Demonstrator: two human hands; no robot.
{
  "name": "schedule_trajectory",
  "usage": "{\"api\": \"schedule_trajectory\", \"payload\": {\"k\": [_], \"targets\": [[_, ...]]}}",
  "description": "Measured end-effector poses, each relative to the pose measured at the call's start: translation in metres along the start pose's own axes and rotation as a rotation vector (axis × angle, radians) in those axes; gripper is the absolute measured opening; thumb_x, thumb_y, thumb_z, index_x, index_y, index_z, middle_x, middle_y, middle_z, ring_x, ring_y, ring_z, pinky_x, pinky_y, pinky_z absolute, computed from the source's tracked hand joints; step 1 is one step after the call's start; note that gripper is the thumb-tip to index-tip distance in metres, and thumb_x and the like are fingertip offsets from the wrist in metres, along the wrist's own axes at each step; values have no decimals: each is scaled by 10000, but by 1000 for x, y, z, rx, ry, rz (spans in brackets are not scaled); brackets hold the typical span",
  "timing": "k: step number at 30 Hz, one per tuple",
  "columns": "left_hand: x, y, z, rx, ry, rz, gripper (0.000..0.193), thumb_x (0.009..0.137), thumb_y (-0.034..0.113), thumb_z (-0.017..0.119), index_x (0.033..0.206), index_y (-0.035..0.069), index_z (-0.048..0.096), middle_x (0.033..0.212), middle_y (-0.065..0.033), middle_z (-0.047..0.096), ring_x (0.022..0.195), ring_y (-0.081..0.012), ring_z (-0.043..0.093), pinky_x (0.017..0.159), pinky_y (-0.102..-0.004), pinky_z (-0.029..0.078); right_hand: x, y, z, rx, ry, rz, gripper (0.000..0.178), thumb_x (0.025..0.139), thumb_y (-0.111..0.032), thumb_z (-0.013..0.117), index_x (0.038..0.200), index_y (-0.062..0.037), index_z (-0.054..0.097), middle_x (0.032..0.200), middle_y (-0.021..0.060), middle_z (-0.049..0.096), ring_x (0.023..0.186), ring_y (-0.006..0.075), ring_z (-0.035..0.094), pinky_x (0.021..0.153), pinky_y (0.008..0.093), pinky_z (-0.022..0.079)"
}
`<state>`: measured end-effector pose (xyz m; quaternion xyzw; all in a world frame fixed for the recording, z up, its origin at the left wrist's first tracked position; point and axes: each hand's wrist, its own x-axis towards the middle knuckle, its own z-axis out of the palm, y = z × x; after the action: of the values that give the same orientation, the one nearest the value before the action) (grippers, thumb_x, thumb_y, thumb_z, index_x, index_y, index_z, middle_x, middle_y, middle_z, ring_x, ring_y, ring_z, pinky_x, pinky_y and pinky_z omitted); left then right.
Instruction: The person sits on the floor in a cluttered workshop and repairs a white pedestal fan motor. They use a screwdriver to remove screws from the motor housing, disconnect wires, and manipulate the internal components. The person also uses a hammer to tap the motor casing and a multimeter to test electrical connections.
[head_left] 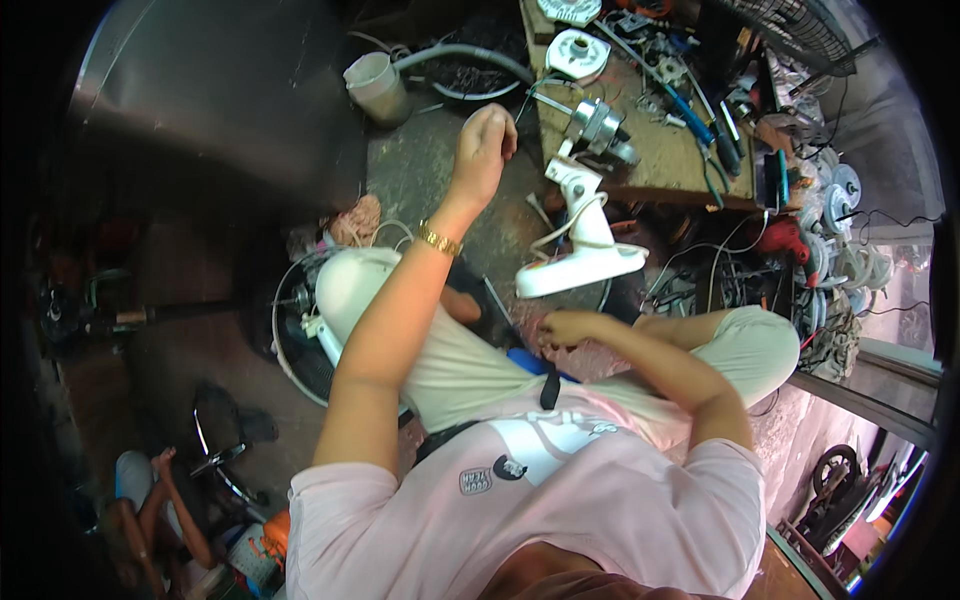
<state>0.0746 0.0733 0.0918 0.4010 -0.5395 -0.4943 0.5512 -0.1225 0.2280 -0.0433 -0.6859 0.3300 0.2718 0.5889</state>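
Note:
My left hand (485,145), with a gold watch (440,238) on the wrist, is raised out in front. Its fingers are curled closed, and what they hold, if anything, is hidden. Just right of it is the metal motor (597,125) of a table fan, its shaft pointing toward the hand. The motor sits on a white fan stand (582,215), which leans from its white base (582,270) with a cord around the neck. My right hand (568,328) hangs low between my knees, fingers curled, below the base. Whatever it grips cannot be made out. Near it is a thin rod (498,302).
A wooden workbench (650,150) at front right bears white fan parts (577,54), pliers (712,170) and loose tools. A beige jug (378,88) stands at front left. A fan (300,330) lies by my left leg. Another person (165,510) sits at lower left.

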Motion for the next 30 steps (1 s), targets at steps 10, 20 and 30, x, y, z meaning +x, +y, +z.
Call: {"api": "schedule_trajectory", "payload": {"k": [10,20,30], "targets": [[-3,-8,10,-455,118,-366,293,938,201,643,1195,61,654,854,13,645,673,-21,502,465,-151,342,187,95,102,-141,252,168,398,890,-377,563,1096,-51,660,1119,211,655,1040,376,634,881,464,493],[-5,-7,13,-770,182,-349,155,913,162,669,1045,81,670,867,-37,682,686,-45,559,454,-159,385,210,112,121,27,160,130,420,869,-393,591,1101,-49,653,1138,213,646,1056,379,626,890,460,492],[-8,-19,3,-947,105,-514,163,939,151,633,1085,80,627,898,-22,663,735,-80,596,501,-180,438,204,117,117,97,171,120,435,848,-403,608,1097,-49,653,1122,215,646,1051,375,625,883,457,494]]}}
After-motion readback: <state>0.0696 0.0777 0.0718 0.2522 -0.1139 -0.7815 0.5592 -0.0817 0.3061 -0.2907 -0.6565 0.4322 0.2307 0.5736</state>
